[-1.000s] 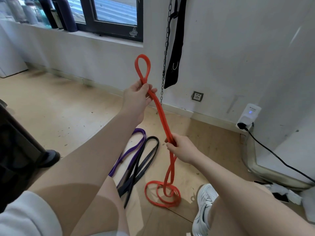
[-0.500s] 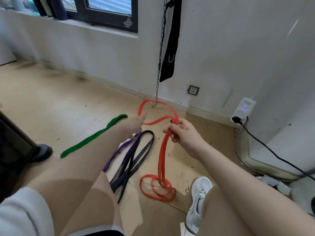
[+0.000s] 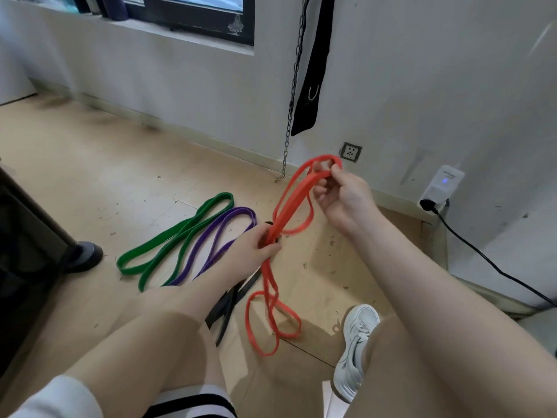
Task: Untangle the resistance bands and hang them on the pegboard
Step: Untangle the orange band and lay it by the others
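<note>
On my feed, the right hand (image 3: 343, 197) sits right of frame centre, fingers curled, pinching the top bend of the red resistance band (image 3: 294, 203) between thumb and fingertips. The left hand (image 3: 259, 245) is lower and to the left, near frame centre, fingers closed round several gathered strands of the same band.

Between the two hands the red band runs as a bundle of strands; its long axis slopes from upper right to lower left. Below the left hand the strands drop toward the bottom of the frame and end in slack loops on the wooden floor (image 3: 105, 182), just left of a white sneaker (image 3: 355, 348).

Left of the left hand, three more bands lie flat on the floor, their long axes running lower left to upper right: the green band (image 3: 168, 239) outermost, the purple band (image 3: 217, 236) beside it, and the black band (image 3: 232, 300) partly hidden under my left forearm.

In the upper centre a metal chain (image 3: 294, 89) and a black strap (image 3: 313, 70) hang against the white wall. A wall socket (image 3: 351, 152) sits just above the right hand; a white plug-in adapter (image 3: 443, 185) with a black cable (image 3: 488, 260) is at right. A dark furniture foot (image 3: 83, 256) stands at left.
</note>
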Demonstrator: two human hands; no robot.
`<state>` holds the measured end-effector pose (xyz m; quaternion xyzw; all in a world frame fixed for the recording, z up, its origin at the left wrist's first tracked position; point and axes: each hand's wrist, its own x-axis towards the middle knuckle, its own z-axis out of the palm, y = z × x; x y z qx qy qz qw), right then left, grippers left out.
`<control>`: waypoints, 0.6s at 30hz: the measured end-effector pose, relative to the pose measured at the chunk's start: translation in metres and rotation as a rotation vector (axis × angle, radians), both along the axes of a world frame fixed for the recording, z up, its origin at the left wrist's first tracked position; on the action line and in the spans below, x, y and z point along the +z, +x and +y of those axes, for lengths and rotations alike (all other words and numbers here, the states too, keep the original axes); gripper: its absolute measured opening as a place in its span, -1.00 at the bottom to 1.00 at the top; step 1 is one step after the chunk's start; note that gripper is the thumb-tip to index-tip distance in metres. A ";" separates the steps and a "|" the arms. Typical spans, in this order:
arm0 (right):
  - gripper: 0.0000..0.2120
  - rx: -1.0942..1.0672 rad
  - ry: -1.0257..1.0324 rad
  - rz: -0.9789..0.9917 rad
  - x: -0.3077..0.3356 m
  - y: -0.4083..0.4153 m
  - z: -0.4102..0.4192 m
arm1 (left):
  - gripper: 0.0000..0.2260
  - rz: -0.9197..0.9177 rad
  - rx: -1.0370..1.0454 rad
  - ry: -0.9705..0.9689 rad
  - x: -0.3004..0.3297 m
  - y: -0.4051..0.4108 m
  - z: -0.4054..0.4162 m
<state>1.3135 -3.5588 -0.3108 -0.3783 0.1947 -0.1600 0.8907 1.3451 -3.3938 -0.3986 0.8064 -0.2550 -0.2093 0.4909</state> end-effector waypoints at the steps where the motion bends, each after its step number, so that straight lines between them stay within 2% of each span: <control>1: -0.77 -0.038 0.042 -0.020 0.006 0.000 -0.006 | -0.88 0.003 0.010 0.005 0.001 0.001 0.004; 4: -0.78 -0.126 0.168 -0.030 0.012 -0.001 -0.031 | -0.86 -0.007 0.067 -0.073 0.014 0.008 0.013; 6: -0.80 -0.177 0.211 0.058 0.008 -0.001 -0.043 | -0.86 -0.029 0.107 -0.156 0.032 0.015 0.016; 8: -0.78 -0.184 0.193 0.179 0.003 -0.002 -0.052 | -0.85 -0.066 0.125 -0.244 0.056 0.019 0.011; 11: -0.73 -0.064 0.110 0.314 0.003 -0.006 -0.060 | -0.86 -0.109 0.126 -0.372 0.099 0.024 -0.001; 14: -0.67 0.035 0.016 0.391 0.002 -0.011 -0.072 | -0.86 -0.170 0.052 -0.326 0.128 0.026 -0.009; 18: -0.63 0.142 0.007 0.476 -0.010 -0.017 -0.085 | -0.80 -0.265 -0.026 -0.214 0.143 0.023 -0.018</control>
